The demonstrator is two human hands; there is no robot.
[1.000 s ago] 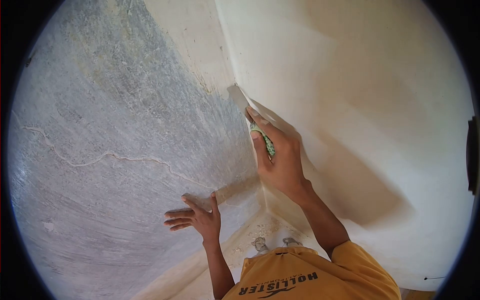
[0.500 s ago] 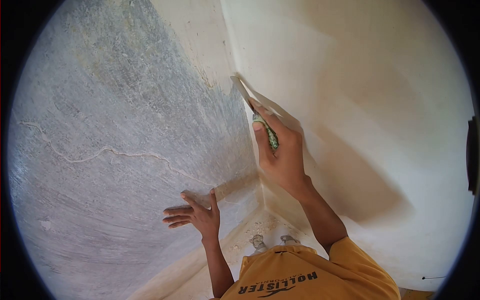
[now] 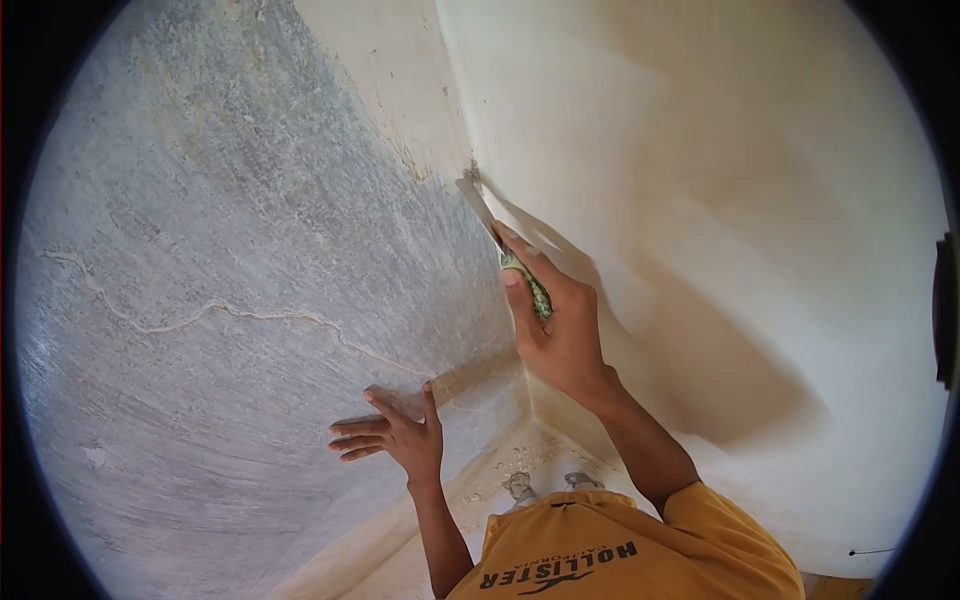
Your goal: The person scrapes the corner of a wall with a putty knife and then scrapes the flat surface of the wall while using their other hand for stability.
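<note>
My right hand [image 3: 562,318] is wrapped round the green patterned handle of a scraper [image 3: 478,212]. Its thin metal blade points up and left, its tip at the corner where the two walls meet. Small loose flakes [image 3: 472,172] show at the corner just above the blade tip. My left hand [image 3: 408,436] rests with fingers spread on the lower part of the grey, scraped wall [image 3: 250,230] and holds nothing.
A cream wall [image 3: 850,330] with shadows on it rises to the right. A pale crack [image 3: 215,305] runs across the grey wall. Below, my feet [image 3: 520,486] stand on the floor [image 3: 538,450] near scattered chips. A dark object [image 3: 943,310] is at the far right edge.
My right hand and the scraper have moved slightly down along the corner. Flakes now show above the blade tip. My left hand has stayed almost in place.
</note>
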